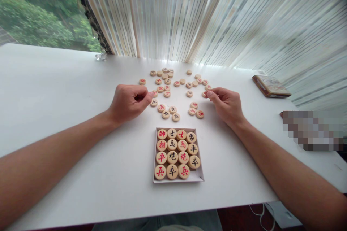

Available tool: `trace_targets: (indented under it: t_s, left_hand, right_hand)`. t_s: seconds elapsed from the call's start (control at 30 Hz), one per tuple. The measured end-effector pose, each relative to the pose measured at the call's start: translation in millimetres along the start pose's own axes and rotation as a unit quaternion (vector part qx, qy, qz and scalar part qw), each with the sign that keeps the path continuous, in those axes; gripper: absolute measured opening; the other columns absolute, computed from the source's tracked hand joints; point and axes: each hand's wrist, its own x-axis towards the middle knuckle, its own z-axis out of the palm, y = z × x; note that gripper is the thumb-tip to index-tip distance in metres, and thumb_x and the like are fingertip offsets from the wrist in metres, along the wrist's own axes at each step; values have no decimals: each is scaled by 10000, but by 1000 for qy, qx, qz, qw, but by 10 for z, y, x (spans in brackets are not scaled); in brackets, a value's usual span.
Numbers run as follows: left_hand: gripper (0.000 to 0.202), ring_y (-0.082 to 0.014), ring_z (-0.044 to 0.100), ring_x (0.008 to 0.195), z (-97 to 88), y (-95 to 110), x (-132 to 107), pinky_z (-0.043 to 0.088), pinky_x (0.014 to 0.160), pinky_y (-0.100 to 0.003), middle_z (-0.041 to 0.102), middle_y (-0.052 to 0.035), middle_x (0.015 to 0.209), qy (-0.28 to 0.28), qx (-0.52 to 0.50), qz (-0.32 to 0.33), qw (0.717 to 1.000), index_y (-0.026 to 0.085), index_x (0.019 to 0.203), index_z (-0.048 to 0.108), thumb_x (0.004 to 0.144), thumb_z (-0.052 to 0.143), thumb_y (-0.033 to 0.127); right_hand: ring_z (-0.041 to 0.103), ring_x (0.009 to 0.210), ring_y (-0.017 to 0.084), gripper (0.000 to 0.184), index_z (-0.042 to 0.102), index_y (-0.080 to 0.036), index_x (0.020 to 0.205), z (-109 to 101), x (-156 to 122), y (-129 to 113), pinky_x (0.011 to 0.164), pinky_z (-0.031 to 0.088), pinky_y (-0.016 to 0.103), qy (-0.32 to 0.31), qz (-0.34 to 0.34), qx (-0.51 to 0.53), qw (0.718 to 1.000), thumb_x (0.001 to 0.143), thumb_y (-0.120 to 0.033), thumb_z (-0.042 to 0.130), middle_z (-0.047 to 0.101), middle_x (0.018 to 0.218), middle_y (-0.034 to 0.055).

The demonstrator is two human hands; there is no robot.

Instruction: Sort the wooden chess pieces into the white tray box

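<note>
My left hand point(130, 103) is closed, thumb and forefinger pinching the edge of a red-marked Chinese chess piece point(154, 93) on the left of the scattered pieces. On the right, the fingertips of my right hand point(226, 104) are closed on another Chinese chess piece point(204, 94), whose face is mostly hidden. Between and beyond my hands lie many loose round wooden pieces, such as a red-marked one point(200, 114) and a black-marked one point(176, 117). Nearer to me sits a shallow white box point(199, 176) filled with rows of red and black pieces; its front right corner shows bare bottom.
Everything stands on a white table point(81, 180). A flat brown-edged box point(271, 86) lies at the far right, with a blurred-out object point(311, 130) nearer. A string curtain point(168, 18) hangs behind the table. Below the front edge is a white cable point(261, 216).
</note>
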Motion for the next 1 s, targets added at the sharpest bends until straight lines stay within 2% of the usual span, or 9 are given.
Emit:
trace_targets:
  t_s: [0.2, 1.0]
  left_hand:
    - [451, -125, 302, 514, -5, 7, 3, 272, 537, -318, 315, 32, 521, -7, -5, -10, 1000, 213, 544, 344, 917, 554, 353]
    - [448, -123, 310, 507, -12, 8, 13, 277, 536, -311, 327, 33, 520, -10, -8, -2, 1000, 211, 544, 360, 922, 555, 352]
  right_hand:
    - [662, 666, 194, 243, 810, -197, 841, -1, 4, 2, 573, 475, 298, -1, 3, -3, 1000, 921, -386, 680, 824, 838, 61]
    - [655, 668, 193, 314, 794, -205, 826, -1, 4, 28, 588, 486, 304, -10, 2, -2, 1000, 947, -469, 675, 815, 838, 65]
